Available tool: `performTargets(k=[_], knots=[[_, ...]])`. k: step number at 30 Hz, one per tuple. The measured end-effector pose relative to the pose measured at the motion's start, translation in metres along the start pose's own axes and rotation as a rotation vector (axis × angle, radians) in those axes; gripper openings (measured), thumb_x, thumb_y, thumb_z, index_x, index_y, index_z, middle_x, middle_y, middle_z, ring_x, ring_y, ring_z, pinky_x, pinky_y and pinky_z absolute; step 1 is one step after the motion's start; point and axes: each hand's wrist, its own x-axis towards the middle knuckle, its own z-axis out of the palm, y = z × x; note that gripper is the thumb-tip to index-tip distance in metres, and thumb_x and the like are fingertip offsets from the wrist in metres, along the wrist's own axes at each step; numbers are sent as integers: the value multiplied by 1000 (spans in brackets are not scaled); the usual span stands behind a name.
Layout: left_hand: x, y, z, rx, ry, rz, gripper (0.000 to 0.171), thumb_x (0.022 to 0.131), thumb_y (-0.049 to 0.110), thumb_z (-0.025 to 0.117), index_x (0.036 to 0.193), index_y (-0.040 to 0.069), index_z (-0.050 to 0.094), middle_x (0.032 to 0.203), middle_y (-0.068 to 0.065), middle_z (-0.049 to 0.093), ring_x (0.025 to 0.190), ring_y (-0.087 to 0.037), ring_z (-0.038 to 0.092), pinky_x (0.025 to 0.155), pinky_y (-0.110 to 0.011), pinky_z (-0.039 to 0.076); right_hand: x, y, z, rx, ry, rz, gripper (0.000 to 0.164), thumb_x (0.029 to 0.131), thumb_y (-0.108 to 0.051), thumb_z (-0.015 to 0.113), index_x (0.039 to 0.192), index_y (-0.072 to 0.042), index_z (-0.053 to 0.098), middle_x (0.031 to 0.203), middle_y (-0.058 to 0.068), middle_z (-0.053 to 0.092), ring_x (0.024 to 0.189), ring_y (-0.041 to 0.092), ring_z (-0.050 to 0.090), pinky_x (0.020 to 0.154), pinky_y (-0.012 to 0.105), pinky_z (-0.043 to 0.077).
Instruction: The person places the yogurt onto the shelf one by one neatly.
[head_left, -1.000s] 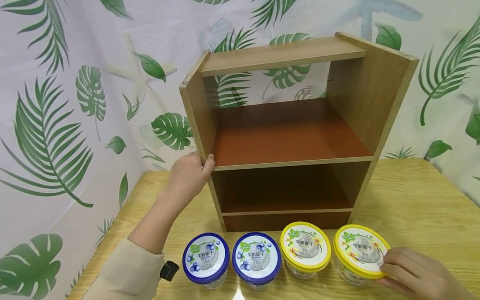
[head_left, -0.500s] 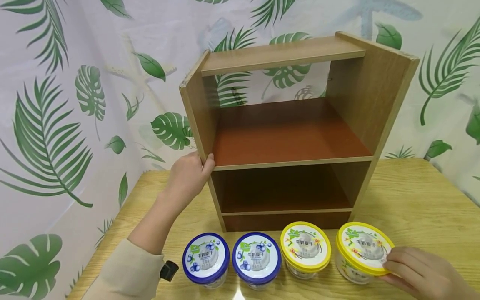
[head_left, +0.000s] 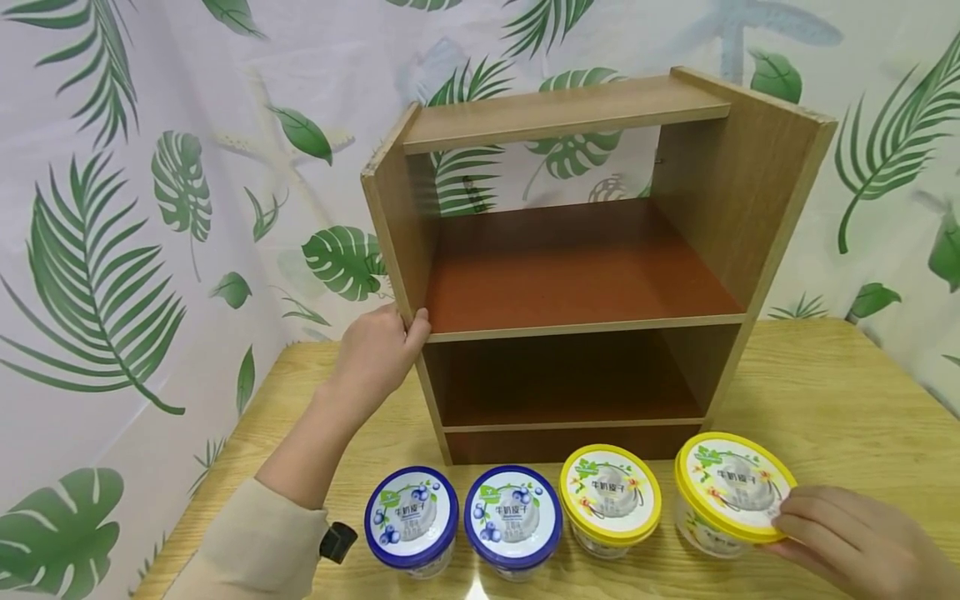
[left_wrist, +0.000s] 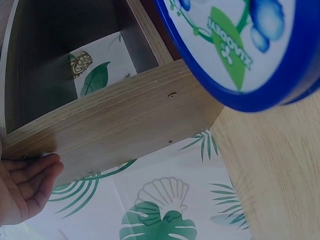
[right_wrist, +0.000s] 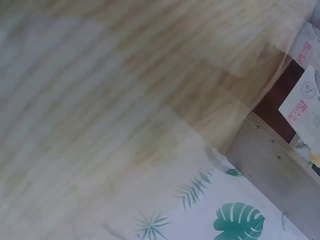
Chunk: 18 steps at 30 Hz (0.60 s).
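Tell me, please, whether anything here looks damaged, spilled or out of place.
The shelf looks slightly worn: the top edges of its side panels seem scuffed and rough towards the front. No spill shows on the table around the four tubs.

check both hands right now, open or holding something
Left hand: closed, gripping the shelf by its left side.
Right hand: closed, holding the rightmost yellow-lidded tub.

Your left sleeve (head_left: 251, 542) is plain creamy beige, stops partway up your forearm (head_left: 318, 442), and there's a chunky little black gadget (head_left: 339, 542) on its right.
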Motion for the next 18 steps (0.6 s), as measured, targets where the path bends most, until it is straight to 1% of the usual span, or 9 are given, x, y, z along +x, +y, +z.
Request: performTargets(k=[3,7,11,12,14,18], knots=[[0,0,0,5,-1,-2,38,96,31,41,72,6,57,59,-5,48,59,-23,49,54,-33,40,4,0,-2,-10,-16,11,43,96,-35,51,70,-4,65,68,2,63,62,15,56,64,13,45],[0,0,0,7,-4,-4,38,96,31,41,70,6,56,59,-5,47,59,-22,49,53,-32,39,8,0,-4,-25,-33,21,45,96,-37,51,68,-5,66,67,2,64,60,16,57,63,13,46],[0,0,0,5,-4,-7,39,96,31,41,67,7,54,58,-5,46,57,-22,47,51,-31,37,12,6,-4,11,34,-44,41,94,-33,55,69,-3,65,66,4,63,59,16,56,59,16,46],[0,0,0,5,-4,-8,39,96,31,41,67,7,53,58,-5,45,57,-22,47,51,-31,37,13,7,-4,18,39,-57,40,94,-32,55,69,-3,65,66,4,63,58,16,56,57,16,45],[0,0,0,6,-2,-8,39,96,30,41,65,8,52,58,-5,44,56,-21,47,50,-31,36,14,9,-6,32,39,-79,40,94,-32,56,70,-2,65,65,4,63,58,16,56,56,17,44],[0,0,0,9,1,-5,40,96,30,41,64,8,50,57,-4,44,56,-21,46,50,-30,35,17,9,-11,20,3,-74,42,95,-34,54,69,-3,65,64,4,62,56,15,56,55,16,44]])
